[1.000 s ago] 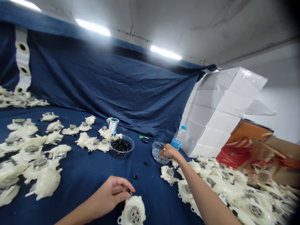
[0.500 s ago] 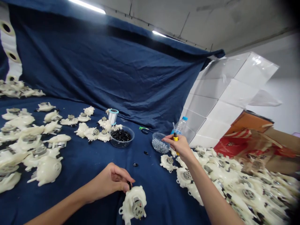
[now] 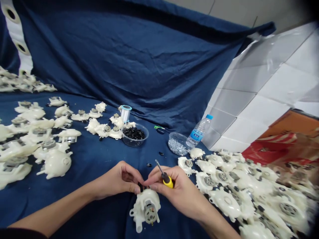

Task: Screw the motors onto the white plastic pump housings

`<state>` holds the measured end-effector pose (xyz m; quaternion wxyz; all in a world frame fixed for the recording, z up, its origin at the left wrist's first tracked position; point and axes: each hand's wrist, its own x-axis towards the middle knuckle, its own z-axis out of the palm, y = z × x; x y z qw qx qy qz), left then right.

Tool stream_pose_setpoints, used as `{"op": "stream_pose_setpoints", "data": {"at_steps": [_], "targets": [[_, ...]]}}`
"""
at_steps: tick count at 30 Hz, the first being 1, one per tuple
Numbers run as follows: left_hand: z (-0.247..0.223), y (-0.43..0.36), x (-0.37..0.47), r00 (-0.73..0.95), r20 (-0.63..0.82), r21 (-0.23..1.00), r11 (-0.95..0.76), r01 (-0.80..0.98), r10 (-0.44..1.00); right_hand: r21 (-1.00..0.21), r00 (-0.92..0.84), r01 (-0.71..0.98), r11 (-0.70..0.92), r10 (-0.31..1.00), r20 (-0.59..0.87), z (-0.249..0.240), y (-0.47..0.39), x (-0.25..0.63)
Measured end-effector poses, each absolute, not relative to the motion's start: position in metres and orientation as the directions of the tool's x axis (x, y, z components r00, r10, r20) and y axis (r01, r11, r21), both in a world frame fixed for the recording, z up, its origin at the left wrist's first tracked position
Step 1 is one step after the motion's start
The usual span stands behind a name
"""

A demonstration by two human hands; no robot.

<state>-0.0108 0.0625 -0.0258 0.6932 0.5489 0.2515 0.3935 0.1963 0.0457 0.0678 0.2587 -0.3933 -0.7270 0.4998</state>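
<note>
Housing [image 3: 142, 203], cream plastic with a grey motor [image 3: 151, 213] facing the viewer, sits at the near centre of the cloth-covered tabletop [image 3: 109, 159], just on the near side of both hands; its long axis runs from the far edge, at the fingertips, to a short spout [image 3: 139, 227] pointing toward the person and slightly left. Left hand [image 3: 122, 181]: thumb and forefinger closed on a small black part [image 3: 141, 187] at the housing's far edge. Right hand [image 3: 175, 191]: gripping a yellow-handled screwdriver [image 3: 167, 182], shaft tilted up and away to the left, clear of the housing; thumb and forefinger extend to the same far edge; whether they pinch a smaller piece cannot be told. Fingertips of both hands nearly meet there; neither hand is clearly nearer. Room for movement: bare cloth lies left of the housing and beyond the left hand; two loose black pieces [image 3: 149, 165] lie beyond the fingertips; clustered housings [image 3: 225, 203] limit the right side, near the right forearm.
</note>
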Motion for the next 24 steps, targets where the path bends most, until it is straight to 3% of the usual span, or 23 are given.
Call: {"op": "stream_pose_setpoints", "data": {"at_steps": [6,16,24], "targets": [[-0.026,0.064,-0.012,0.546,0.021,0.967,0.123,-0.225,0.837,-0.879,-0.446,0.417,0.232,0.894,0.024,0.048,0.048,0.193],[-0.024,0.062,-0.011,0.530,0.011,0.958,0.143,-0.248,0.848,-0.848,-0.455,0.449,0.282,0.889,0.054,0.042,0.045,0.188],[-0.028,0.062,-0.011,0.529,0.011,0.958,0.142,-0.248,0.849,-0.881,-0.414,0.429,0.197,0.910,0.001,0.038,0.053,0.188]]}}
